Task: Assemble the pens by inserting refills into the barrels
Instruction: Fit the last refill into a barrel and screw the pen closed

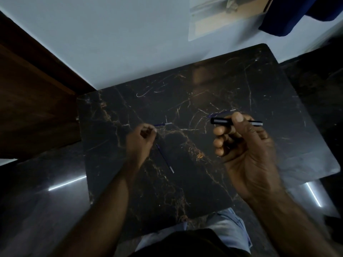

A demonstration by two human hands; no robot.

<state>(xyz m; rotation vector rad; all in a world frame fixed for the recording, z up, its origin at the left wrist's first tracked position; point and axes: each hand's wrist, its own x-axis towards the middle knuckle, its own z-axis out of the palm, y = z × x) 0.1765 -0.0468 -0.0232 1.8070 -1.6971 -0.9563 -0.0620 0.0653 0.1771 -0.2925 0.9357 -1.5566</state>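
Observation:
My right hand [245, 145] is raised above the dark marble table [204, 86] and pinches a black pen barrel [221, 121] held level, with a thin refill end [257, 123] sticking out to its right. My left hand [142, 140] rests with fingers closed at the top end of a blue refill [165, 158] that lies slanted on the table. Another blue refill [163, 124] lies just beyond that hand. A third blue refill [221, 113] lies behind the barrel. Whether the left fingers truly grip the slanted refill is hard to tell in the dim light.
The table's left edge meets a brown wooden cabinet [33, 101]. A white wall stands behind. A cardboard box [219, 19] and blue cloth [297, 15] sit at the upper right. My knee in light jeans [226, 227] is under the near edge.

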